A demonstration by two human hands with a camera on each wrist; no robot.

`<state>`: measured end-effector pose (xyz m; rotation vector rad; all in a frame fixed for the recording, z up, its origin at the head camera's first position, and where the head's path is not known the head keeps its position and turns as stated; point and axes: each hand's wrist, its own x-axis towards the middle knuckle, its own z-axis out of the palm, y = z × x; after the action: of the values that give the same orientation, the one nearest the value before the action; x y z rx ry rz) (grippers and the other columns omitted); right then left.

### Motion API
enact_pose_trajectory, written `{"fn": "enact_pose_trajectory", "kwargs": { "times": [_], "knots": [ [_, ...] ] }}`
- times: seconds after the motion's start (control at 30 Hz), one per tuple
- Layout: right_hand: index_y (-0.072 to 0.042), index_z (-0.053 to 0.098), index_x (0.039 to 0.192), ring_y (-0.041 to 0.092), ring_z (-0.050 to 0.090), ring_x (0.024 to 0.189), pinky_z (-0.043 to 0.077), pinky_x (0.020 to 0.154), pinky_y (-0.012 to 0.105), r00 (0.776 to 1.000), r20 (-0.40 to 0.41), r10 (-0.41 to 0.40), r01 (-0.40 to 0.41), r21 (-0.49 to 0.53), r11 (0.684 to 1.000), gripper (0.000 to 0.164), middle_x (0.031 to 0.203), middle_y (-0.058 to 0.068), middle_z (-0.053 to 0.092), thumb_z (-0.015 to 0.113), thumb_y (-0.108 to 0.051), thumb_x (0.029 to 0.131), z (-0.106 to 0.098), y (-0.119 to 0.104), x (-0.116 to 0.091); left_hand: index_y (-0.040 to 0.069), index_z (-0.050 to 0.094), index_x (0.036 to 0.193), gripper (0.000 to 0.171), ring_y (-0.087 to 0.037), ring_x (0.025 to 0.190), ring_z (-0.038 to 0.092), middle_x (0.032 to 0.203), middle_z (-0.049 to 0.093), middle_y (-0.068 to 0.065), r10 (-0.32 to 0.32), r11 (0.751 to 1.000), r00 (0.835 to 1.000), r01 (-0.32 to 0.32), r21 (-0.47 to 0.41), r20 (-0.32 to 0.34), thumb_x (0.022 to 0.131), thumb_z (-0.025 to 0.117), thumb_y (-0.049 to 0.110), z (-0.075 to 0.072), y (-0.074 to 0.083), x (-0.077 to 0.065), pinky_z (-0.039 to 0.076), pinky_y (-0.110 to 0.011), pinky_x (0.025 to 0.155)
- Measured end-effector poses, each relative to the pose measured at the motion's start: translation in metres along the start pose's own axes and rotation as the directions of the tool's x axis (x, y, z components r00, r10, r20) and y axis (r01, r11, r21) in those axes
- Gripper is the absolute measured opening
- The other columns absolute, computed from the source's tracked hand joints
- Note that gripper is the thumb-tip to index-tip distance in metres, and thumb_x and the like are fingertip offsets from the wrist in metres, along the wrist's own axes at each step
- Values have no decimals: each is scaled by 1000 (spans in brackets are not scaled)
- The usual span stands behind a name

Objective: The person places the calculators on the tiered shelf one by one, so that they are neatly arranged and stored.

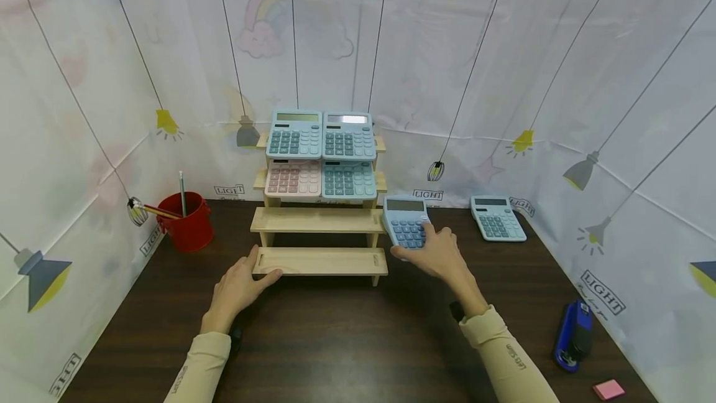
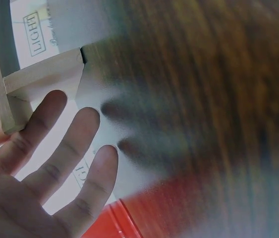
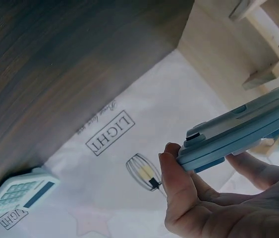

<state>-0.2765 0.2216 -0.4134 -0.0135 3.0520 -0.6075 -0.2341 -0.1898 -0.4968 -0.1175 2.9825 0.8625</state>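
Observation:
My right hand (image 1: 439, 255) grips a blue calculator (image 1: 407, 236) by its right and lower edges, just right of the shelves. In the right wrist view, the fingers pinch the calculator (image 3: 243, 131) by its edge, raised off the table. My left hand (image 1: 237, 291) touches the left end of the tiered wooden stand (image 1: 321, 261), thumb along the lowest shelf's front edge. The left wrist view shows three fingers (image 2: 75, 134) extended and spread beside the stand. On the upper shelves sit blue calculators (image 1: 349, 135) and one pink calculator (image 1: 293, 179); the two lower shelves are bare.
Another blue calculator (image 1: 498, 219) lies at the table's back right. A red bucket (image 1: 191, 222) with pencils stands at the back left. Near the right edge are a blue stapler (image 1: 574, 336) and a pink eraser (image 1: 608, 389). Printed curtains (image 1: 425, 48) enclose the dark table (image 1: 335, 341).

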Motion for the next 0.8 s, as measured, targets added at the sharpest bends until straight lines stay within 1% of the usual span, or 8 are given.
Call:
{"fn": "enact_pose_trajectory", "kwargs": {
  "times": [0.2,0.33,0.47,0.63,0.8],
  "knots": [
    [-4,33,155,44,43,115,44,89,58,1000,-16,-9,9,-16,1000,114,129,33,42,64,-79,74,7,-7,-1,9,20,161,107,-49,130,52,153,43,-28,4,1000,1000,-4,3,-2,86,53,78,0,0,0,44,-70,99],
    [-6,38,152,43,44,111,43,86,55,997,-65,-44,40,-62,997,112,123,30,45,65,-79,72,9,-13,-2,9,20,161,106,-49,130,52,152,44,-27,6,1000,1000,-6,-1,-3,87,54,77,-1,0,0,44,-70,99],
    [-6,44,148,38,44,101,43,80,49,987,-126,-103,87,-127,988,110,113,27,47,66,-81,70,10,-22,-6,9,20,161,107,-48,129,53,152,44,-28,8,1000,1000,-8,-5,-5,86,53,78,-2,0,2,44,-69,99],
    [-7,50,144,35,43,96,41,76,46,970,-179,-166,136,-171,976,107,107,24,47,69,-79,68,16,-32,-10,9,20,161,107,-48,129,52,152,44,-28,-3,1000,1000,3,-10,-2,87,54,77,-1,0,1,43,-70,100],
    [-7,51,145,35,44,96,41,78,47,956,-197,-216,177,-198,964,108,110,25,48,70,-80,67,21,-40,-14,10,19,162,107,-48,130,52,152,44,-27,-12,1000,1000,12,-8,2,86,54,78,0,0,0,42,-71,100]
  ]
}}
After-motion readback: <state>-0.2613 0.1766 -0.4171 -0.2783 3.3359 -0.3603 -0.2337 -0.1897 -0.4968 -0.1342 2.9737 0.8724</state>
